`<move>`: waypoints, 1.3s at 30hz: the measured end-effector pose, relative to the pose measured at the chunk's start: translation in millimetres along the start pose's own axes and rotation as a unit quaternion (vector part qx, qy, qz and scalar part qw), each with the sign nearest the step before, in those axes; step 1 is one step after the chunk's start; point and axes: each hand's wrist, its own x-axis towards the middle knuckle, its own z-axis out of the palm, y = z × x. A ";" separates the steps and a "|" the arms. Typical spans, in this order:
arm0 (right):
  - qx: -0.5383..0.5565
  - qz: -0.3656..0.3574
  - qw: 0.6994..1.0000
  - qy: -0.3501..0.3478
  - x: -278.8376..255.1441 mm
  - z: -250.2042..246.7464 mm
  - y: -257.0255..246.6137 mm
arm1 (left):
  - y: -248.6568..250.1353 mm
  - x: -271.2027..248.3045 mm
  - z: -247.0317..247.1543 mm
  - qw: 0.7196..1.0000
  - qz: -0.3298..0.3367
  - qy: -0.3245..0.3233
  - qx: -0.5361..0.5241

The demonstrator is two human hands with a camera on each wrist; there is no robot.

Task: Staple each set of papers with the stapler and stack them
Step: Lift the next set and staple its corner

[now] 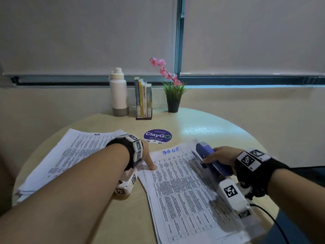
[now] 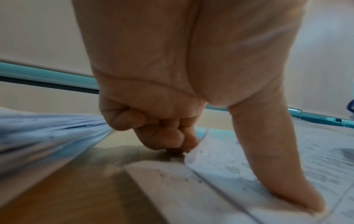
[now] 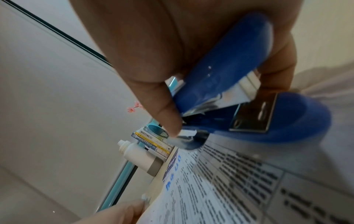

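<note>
Stapler gripped in the right hand, mouth gaping over the paper set; left hand pinches its edge. Unstapled, I reckon; another pile waits.

Blue stapler, white papers in black print with blue handwriting, pale beige worktop, purple round sticker.

"ClayGo" on round purple sticker, "INVESTING 101" on book spine — "HR" handwritten on left paper pile

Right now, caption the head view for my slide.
Left hand pins the paper set while right hand holds the blue stapler above it.
</note>
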 end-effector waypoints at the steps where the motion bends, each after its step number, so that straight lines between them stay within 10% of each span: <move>1: 0.000 -0.002 1.000 -0.007 2.1 0.9 0.4 | 0.2 0.0 -0.7 1.000 -0.001 -0.004 0.008; 17: 0.195 -0.040 0.978 -0.055 -1.4 1.4 9.4 | 6.0 -29.2 -19.5 0.973 0.124 0.125 -0.151; 22: 0.357 -0.113 0.925 -0.057 -11.5 -13.3 19.4 | -2.4 -59.0 -50.4 0.862 0.200 0.175 -0.432; 27: 0.438 -0.299 0.847 0.015 -42.4 -35.4 0.9 | -6.5 -72.4 -61.0 0.646 0.238 0.176 -0.703; 39: 0.267 -0.392 0.873 0.111 -76.3 -34.4 -30.0 | 13.5 -100.8 -52.9 0.690 0.289 0.277 -0.602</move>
